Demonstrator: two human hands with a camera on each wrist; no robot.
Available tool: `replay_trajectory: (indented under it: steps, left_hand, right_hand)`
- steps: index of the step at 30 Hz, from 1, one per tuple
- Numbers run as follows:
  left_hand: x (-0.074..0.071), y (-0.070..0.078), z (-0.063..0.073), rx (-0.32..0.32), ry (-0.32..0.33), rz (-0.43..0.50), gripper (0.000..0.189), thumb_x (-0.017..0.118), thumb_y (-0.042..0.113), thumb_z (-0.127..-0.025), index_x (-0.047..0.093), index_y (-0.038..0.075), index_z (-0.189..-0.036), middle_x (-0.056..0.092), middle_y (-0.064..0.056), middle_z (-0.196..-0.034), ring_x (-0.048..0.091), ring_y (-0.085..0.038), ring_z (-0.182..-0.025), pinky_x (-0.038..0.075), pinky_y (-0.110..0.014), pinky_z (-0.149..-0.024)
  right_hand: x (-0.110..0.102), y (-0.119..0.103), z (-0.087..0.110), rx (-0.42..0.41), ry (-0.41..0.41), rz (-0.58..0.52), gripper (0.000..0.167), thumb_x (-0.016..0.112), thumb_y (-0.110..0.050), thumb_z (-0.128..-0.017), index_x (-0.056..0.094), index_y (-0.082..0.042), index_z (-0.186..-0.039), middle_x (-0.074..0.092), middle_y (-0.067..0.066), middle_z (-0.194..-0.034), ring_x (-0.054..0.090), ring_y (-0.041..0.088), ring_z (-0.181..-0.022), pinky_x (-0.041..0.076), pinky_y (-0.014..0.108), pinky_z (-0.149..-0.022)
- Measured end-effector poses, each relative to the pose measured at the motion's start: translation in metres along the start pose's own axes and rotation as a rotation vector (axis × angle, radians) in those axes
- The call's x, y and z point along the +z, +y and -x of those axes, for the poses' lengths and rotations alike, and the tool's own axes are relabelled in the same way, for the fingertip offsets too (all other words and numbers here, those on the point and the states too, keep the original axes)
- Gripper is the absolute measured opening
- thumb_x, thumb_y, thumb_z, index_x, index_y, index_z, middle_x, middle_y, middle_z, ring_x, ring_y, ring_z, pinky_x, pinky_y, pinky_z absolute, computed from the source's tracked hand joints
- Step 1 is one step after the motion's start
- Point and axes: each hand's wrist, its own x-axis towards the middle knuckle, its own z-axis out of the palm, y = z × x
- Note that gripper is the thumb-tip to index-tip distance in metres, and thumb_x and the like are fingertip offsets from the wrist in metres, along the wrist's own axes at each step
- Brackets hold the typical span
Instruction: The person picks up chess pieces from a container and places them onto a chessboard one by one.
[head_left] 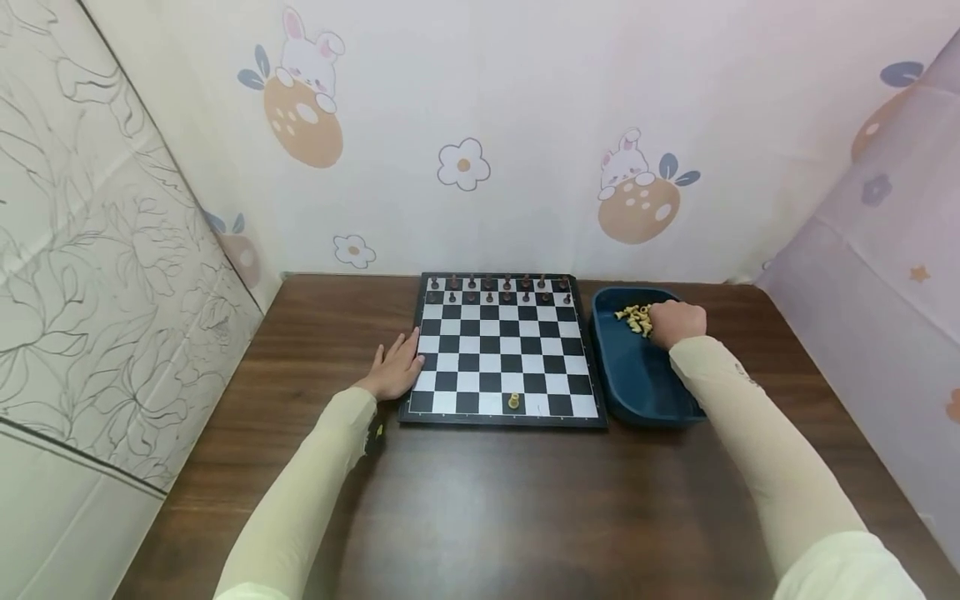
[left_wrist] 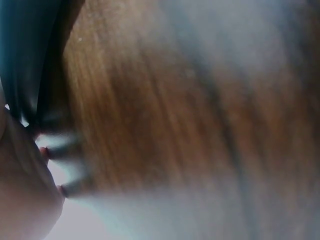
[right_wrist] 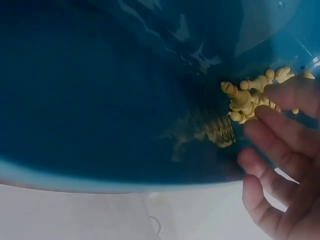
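My left hand (head_left: 392, 369) lies at the left edge of the black-and-white chessboard (head_left: 491, 362), fingers straight, the tips right at its frame. In the left wrist view part of this hand (left_wrist: 27, 185) shows beside the board's dark side. My right hand (head_left: 677, 322) reaches into a blue tray (head_left: 633, 392) over a pile of cream chess pieces (head_left: 635, 318). The right wrist view shows its fingers (right_wrist: 280, 147) loosely bent and spread, with thumb and forefinger tips right at the pieces (right_wrist: 242, 100). One cream piece (head_left: 513, 401) stands on the board's nearest row.
Two rows of dark red chess pieces (head_left: 489, 284) stand along the board's far side. The tray sits directly right of the board. Everything rests on a brown wooden table (head_left: 465, 500), with a patterned wall (head_left: 540, 108) behind it and more wall at both sides.
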Motion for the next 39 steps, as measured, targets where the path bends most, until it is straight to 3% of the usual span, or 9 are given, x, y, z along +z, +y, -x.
replay_trajectory:
  steps: [11,25,33,39]
  left_hand:
    - [0.004,-0.002,-0.002,-0.003,0.010,0.008,0.060,0.025,0.031,-0.104,0.000,0.007,-0.153,0.007,-0.008,-0.159,0.001,-0.028,-0.145,-0.007,-0.056,-0.110]
    - [0.003,-0.001,-0.001,-0.008,-0.001,0.009,0.060,0.024,0.032,-0.104,-0.001,0.007,-0.153,0.006,-0.008,-0.159,0.000,-0.027,-0.145,-0.007,-0.055,-0.111]
    - [0.004,0.000,-0.002,-0.010,-0.008,0.002,0.060,0.024,0.031,-0.104,0.000,0.007,-0.153,0.005,-0.008,-0.160,0.000,-0.027,-0.145,-0.006,-0.055,-0.111]
    - [0.003,0.001,-0.002,-0.021,-0.002,0.008,0.060,0.024,0.031,-0.104,0.000,0.006,-0.153,0.004,-0.008,-0.160,0.001,-0.028,-0.145,-0.006,-0.056,-0.111]
  right_hand:
    - [0.019,-0.001,-0.006,0.067,0.021,0.064,0.016,0.057,-0.004,-0.091,0.066,0.007,-0.098,0.060,0.019,-0.075,0.058,0.033,-0.063,0.049,0.046,-0.053]
    - [0.031,0.002,-0.010,0.077,0.016,0.030,0.017,0.054,-0.002,-0.091,0.068,0.008,-0.093,0.061,0.023,-0.076,0.058,0.041,-0.069,0.049,0.058,-0.063]
    - [0.032,0.002,-0.011,0.092,0.071,0.022,0.016,0.056,-0.003,-0.090,0.068,0.008,-0.091,0.061,0.023,-0.077,0.056,0.041,-0.075,0.049,0.056,-0.061]
    - [0.020,0.001,-0.009,0.077,0.083,0.005,0.016,0.060,-0.008,-0.087,0.068,0.006,-0.089,0.060,0.022,-0.077,0.057,0.040,-0.077,0.049,0.053,-0.059]
